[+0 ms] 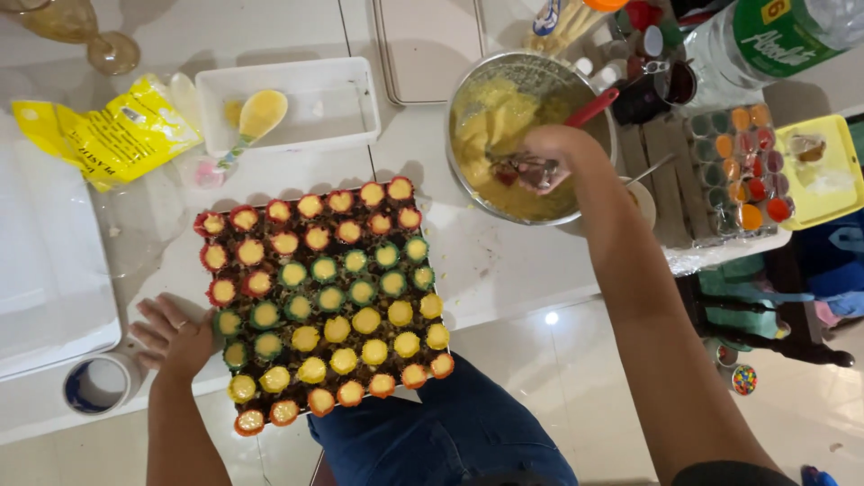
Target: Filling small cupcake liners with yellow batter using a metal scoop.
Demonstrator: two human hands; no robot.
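Head view: R hand (540,162) is closed on a red-handled scoop (589,110) inside a steel bowl (468,90) of yellow batter (490,121), near the bench's far edge; the scoop's head is hidden by the fingers and batter, so its shape can't be told. L hand (173,335) lies open, fingers spread, flat on the bench (504,261) at the near edge, touching the left side of a dark tray (301,243). The tray is packed w/ small cups (326,297) in red, green, yellow and orange liners, filled w/ batter; its near corner overhangs the bench edge above the person's lap. A stack of empty coloured cups (742,166) is seen at the right edge, partly cut off. A white tub (297,135) w/ a yellow spoon (261,112) sits beyond the tray.
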